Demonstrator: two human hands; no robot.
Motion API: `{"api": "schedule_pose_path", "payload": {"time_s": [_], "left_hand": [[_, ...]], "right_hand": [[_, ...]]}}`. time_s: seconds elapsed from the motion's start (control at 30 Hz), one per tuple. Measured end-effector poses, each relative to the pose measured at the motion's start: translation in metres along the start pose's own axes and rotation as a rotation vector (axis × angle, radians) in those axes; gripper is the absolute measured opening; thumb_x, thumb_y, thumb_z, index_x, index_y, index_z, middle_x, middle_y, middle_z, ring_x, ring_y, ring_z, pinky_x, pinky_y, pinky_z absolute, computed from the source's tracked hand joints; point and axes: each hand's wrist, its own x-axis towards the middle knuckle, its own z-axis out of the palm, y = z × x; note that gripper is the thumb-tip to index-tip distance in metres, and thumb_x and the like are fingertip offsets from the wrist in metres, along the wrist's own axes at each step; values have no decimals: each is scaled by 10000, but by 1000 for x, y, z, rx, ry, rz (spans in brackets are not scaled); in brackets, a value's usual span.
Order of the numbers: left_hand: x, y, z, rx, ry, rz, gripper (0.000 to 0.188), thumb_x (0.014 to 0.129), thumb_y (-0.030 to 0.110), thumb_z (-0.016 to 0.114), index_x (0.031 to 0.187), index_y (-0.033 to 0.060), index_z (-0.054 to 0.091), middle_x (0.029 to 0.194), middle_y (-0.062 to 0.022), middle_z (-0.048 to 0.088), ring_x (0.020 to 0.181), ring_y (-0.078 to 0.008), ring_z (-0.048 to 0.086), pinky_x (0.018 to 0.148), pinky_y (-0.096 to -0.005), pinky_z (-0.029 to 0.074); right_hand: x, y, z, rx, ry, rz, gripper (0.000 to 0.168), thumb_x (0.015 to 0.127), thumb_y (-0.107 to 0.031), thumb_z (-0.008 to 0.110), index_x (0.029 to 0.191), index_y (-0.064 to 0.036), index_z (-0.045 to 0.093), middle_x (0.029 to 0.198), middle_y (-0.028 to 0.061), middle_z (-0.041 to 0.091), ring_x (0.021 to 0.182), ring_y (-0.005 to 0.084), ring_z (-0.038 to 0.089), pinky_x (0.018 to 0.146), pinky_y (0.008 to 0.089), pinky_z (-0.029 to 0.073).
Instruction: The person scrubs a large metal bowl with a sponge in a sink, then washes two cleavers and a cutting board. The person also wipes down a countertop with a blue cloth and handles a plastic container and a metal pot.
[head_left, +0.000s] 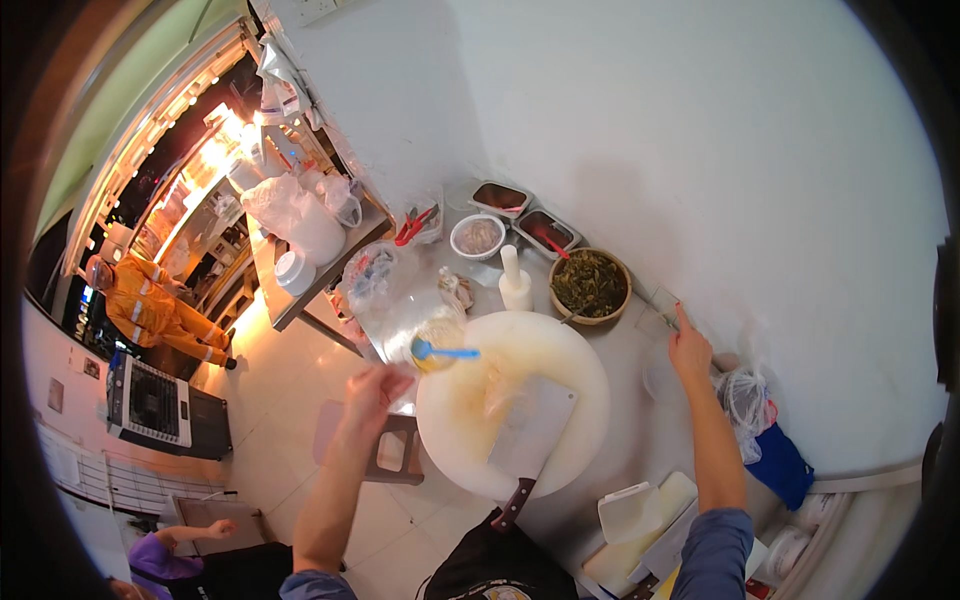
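Observation:
My left hand (379, 394) is raised beside the left edge of the round cutting board (585, 375), its fingers bent; whether it pinches anything is unclear. Near it, a blue plastic spoon (450, 352) rests over a small container of yellow contents (431, 360). A cleaver (532, 427) lies flat on the board, its dark handle over the near edge. My right hand (690, 349) reaches toward the wall, index finger extended, at a small clear container (665, 302); whether it grips this cannot be told. A wooden bowl of dark greens (590, 285) and a white bottle (515, 281) stand beyond the board.
Behind stand a white bowl (478, 237), two sauce trays (501, 198) and red-handled tongs (414, 225). Lidded containers (630, 514) lie at the near right, plastic bags (742, 397) by the wall. One person in orange (142, 300) and another in purple (161, 555) are at the left.

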Motion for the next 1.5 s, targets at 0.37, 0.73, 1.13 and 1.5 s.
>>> {"api": "schedule_pose_path", "payload": {"time_s": [0.37,0.73,1.13,1.5], "left_hand": [[405,64,63,-158,33,142,88,848,9,614,886,-62,580,881,-128,609,764,-241,655,661,-314,598],[587,5,181,-164,100,29,140,828,4,618,897,-108,570,882,-155,607,793,-272,656,650,-360,599],[656,-55,173,-106,12,-69,232,883,86,584,984,-114,524,1003,-178,584,894,-333,653,692,-459,612],[298,7,96,-399,-159,364,174,995,263,512,908,120,558,724,26,529,626,-113,514,570,-303,458]], "right_hand": [[-156,6,-71,296,132,134,401,871,-67,605,1270,-83,568,808,82,650,535,149,593,520,287,462],[-316,-123,-139,24,-14,852,399,877,-35,585,1275,-54,558,839,92,665,587,141,603,537,283,499],[-335,-157,-130,24,-19,764,373,868,-56,606,1236,-15,568,846,119,683,616,168,649,555,300,506],[-281,-229,-98,195,65,218,286,936,-101,547,1206,-52,631,707,99,623,545,181,578,522,240,464]]}}
